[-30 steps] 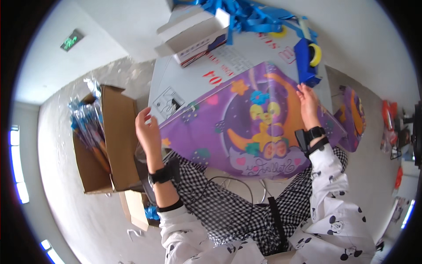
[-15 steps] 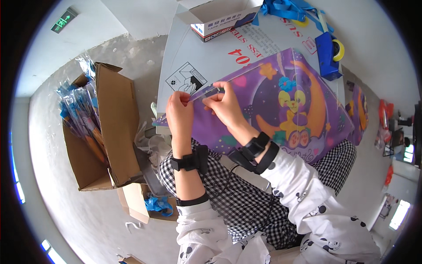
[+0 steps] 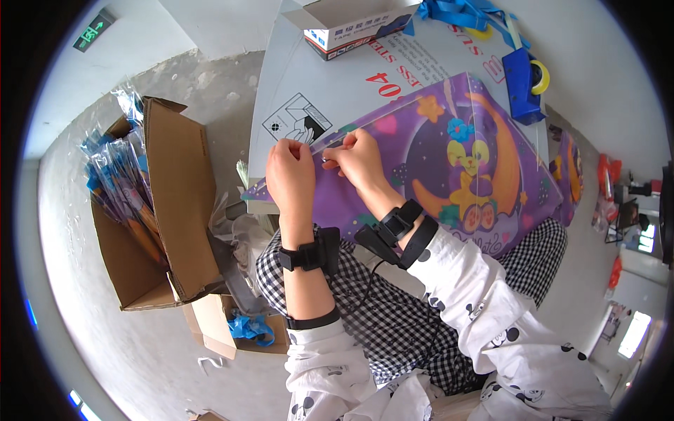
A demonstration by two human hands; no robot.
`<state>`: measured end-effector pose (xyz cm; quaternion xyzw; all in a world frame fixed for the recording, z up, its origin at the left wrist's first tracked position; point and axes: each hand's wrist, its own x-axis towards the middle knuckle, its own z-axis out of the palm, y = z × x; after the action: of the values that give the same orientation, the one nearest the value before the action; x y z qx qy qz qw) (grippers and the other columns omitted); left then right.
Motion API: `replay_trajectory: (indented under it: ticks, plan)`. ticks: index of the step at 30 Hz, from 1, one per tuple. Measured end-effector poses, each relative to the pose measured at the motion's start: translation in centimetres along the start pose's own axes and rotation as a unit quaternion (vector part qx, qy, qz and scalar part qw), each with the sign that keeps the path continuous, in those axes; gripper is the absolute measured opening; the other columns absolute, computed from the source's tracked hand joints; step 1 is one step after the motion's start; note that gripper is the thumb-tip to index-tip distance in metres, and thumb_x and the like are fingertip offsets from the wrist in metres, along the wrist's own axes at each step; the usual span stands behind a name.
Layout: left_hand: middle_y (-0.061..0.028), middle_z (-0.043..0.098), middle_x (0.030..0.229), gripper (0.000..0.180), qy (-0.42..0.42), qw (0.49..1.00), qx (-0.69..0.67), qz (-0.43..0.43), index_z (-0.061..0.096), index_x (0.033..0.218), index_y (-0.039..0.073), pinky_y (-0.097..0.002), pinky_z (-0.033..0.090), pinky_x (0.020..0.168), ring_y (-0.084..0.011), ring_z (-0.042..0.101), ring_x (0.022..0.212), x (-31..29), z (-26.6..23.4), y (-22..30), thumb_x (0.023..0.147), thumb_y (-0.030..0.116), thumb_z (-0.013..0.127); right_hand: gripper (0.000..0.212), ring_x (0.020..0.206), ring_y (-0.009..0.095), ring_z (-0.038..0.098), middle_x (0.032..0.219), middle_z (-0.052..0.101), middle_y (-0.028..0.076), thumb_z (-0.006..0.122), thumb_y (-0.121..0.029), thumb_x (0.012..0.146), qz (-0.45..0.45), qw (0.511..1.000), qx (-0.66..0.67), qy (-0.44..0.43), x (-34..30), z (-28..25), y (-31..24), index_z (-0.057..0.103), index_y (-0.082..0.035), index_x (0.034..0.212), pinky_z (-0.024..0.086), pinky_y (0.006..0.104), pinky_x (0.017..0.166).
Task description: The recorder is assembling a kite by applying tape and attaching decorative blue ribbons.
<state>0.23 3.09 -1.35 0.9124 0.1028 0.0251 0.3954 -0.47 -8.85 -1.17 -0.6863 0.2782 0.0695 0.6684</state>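
Note:
A purple kite (image 3: pixel 435 165) printed with a cartoon bear on an orange moon lies across my lap and the table's near part. A thin rod runs along its upper left edge. My left hand (image 3: pixel 289 179) is closed on that edge near the kite's left corner, fingertips turned away from view. Just to its right, my right hand (image 3: pixel 359 165) is pinched over the same edge, with a tiny shiny bit showing at its fingertips. What that bit is, I cannot make out. Black bands with small devices circle both wrists.
On the grey printed tabletop (image 3: pixel 295 84) stand an open carton (image 3: pixel 358 31) and a blue tape dispenser (image 3: pixel 523 84), with blue ribbon (image 3: pixel 463 12) at the back. Left of me, a cardboard box (image 3: pixel 179 203) holds several bagged kites (image 3: pixel 123 175). A smaller box (image 3: pixel 210 326) contains blue strips.
My right hand has shifted slightly, its fingers drawn tighter together at the kite's edge. The left hand has turned a little, with its back more toward view. The whole view has shifted slightly.

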Motion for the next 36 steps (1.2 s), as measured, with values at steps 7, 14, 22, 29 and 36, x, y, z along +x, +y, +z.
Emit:
replay_trajectory:
  ticks: [7,14,22,29,36]
  plan:
    - [-0.0085,0.062,0.081,0.022,0.000,0.999,0.017,-0.034,0.061,0.081,0.004,-0.0383,0.047,0.067,-0.0280,0.061,0.076,0.0,0.1,0.7,0.083,0.025,0.067,0.033,0.065,0.021,0.070,0.076,0.061,0.010,0.070,0.000,0.073,0.002,1.000,-0.001,0.013,-0.3,0.4,-0.6,0.042,-0.002,0.090,0.047,0.0263,0.047]
    - [-0.0090,0.068,0.080,0.034,0.024,0.998,0.052,-0.037,0.065,0.082,0.004,-0.0373,0.049,0.067,-0.0274,0.064,0.075,0.0,0.4,1.2,0.077,0.037,0.072,0.024,0.063,0.027,0.070,0.080,0.062,0.018,0.063,0.002,0.074,0.024,0.999,-0.017,0.040,-0.3,0.7,-1.3,0.045,0.004,0.090,0.053,0.0314,0.051]
    - [-0.0081,0.062,0.083,0.034,0.020,0.991,0.119,-0.061,0.058,0.079,0.007,-0.0405,0.048,0.066,-0.0291,0.061,0.079,0.2,0.7,1.6,0.072,0.034,0.077,0.025,0.065,0.022,0.069,0.079,0.064,0.013,0.066,-0.003,0.075,0.071,0.997,-0.013,0.012,0.1,0.0,-1.7,0.048,0.001,0.091,0.049,0.0278,0.049]
    - [-0.0075,0.064,0.088,0.036,0.022,0.990,0.133,-0.046,0.062,0.080,0.007,-0.0404,0.048,0.067,-0.0285,0.063,0.081,0.0,0.7,1.7,0.074,0.040,0.074,0.013,0.081,0.027,0.070,0.091,0.066,0.019,0.055,-0.007,0.088,0.243,0.900,0.324,-0.159,-2.5,-4.3,-2.8,0.054,0.004,0.095,0.047,0.0248,0.048]
    - [-0.0107,0.060,0.092,0.035,0.013,0.991,0.133,0.008,0.059,0.082,0.006,-0.0417,0.047,0.075,-0.0306,0.058,0.091,-0.2,0.8,0.9,0.072,0.034,0.078,0.015,0.080,0.017,0.067,0.108,0.065,0.014,0.061,-0.015,0.090,0.125,0.971,0.158,-0.129,-14.8,-18.8,-0.5,0.049,-0.007,0.094,0.047,0.0229,0.057]
